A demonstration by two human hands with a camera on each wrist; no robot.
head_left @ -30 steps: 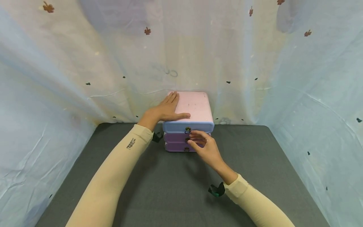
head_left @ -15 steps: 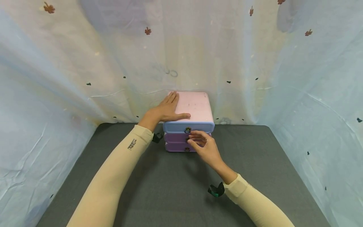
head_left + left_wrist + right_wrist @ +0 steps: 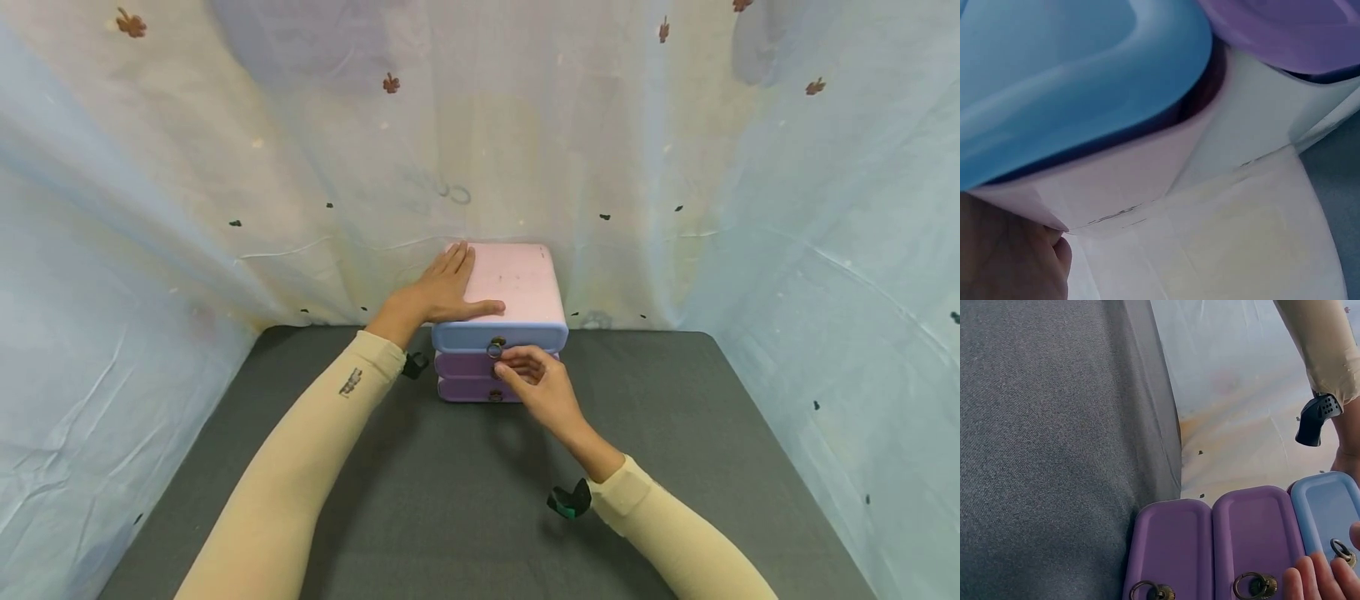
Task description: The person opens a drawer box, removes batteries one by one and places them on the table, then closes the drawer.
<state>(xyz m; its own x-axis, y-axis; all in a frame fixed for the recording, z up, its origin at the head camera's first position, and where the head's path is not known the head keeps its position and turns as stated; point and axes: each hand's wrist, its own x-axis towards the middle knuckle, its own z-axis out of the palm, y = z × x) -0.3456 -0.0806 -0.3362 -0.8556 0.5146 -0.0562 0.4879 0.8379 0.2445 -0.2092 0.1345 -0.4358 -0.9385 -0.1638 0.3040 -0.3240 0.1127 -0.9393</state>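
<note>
A small drawer chest with a pink top [image 3: 525,283] stands at the back of the grey mat [image 3: 420,483]. It has a blue top drawer [image 3: 461,337] [image 3: 1322,506] above two purple drawers [image 3: 461,377] [image 3: 1254,531], each with a brass ring pull. My left hand [image 3: 448,285] lies flat on the pink top, fingers straight. My right hand [image 3: 513,363] is at the chest's front, its curled fingers [image 3: 1313,581] and thumb around the blue drawer's ring pull [image 3: 495,349] [image 3: 1342,550]. All drawers look closed. The left wrist view is filled by the blue drawer's corner [image 3: 1072,81] and my palm [image 3: 1004,256].
Pale cloth [image 3: 225,167] with small leaf prints hangs close behind the chest and along both sides of the mat. The mat's edge [image 3: 1166,425] meets the cloth just left of the chest. Dark clips sit at both wrists [image 3: 570,500].
My right hand has crept slightly upward, from the middle drawer's ring to the blue drawer's ring, which now stands out as a circle. The left hand and chest have not moved.
</note>
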